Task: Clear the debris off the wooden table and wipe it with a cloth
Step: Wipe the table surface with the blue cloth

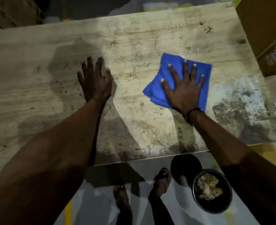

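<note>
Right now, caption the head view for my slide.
Right hand presses a blue cloth flat on the stained wooden table; left hand rests beside it.

Stained wooden table [134, 38] with folded blue cloth [174, 65], dark specks [205, 27]

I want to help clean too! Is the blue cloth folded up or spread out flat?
Folded. The blue cloth shows doubled layers along its near-left edge, and the right hand presses flat on top of it.

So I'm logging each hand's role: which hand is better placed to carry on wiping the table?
The right hand. It lies flat with fingers spread on the blue cloth, pressing it to the wooden table. The left hand rests bare on the wood, apart from the cloth.
</note>
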The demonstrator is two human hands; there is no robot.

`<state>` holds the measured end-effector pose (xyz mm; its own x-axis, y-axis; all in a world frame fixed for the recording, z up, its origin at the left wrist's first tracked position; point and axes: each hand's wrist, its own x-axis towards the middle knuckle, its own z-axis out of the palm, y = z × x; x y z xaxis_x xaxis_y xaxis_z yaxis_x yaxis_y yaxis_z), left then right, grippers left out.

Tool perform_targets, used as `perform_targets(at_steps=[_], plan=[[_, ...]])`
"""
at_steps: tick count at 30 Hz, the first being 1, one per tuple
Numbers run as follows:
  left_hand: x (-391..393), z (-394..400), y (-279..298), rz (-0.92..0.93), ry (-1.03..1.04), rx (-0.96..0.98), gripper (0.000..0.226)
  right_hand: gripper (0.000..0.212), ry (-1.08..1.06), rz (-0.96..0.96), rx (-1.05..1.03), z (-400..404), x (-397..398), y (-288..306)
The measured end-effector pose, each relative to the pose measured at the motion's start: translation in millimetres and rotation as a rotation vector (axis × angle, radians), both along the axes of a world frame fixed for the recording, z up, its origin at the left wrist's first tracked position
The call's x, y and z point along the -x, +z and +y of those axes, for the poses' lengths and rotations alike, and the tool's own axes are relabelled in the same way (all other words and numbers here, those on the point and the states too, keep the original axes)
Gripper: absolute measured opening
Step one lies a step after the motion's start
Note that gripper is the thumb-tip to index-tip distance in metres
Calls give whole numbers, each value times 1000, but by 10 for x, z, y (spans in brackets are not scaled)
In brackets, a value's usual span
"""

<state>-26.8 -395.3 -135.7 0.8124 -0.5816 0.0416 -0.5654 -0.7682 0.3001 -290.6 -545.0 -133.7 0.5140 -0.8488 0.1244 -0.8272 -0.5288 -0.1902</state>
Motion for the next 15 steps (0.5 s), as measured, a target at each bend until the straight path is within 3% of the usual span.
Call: perform_targets(at_steps=[5,8,11,15], plan=[[-43,-12,-34,-27,20,3,58,72,393,29,-79,1025,19,64],[-48,-26,-40,-33,23,4,57,69,501,-6,-115,1142,20,83],[-62,-32,-43,-48,36,-13,56,70,410,-13,-32,502,-244,3],[-47,-38,-17,-47,39,-5,55,69,102,-41,1,-571,-644,-30]])
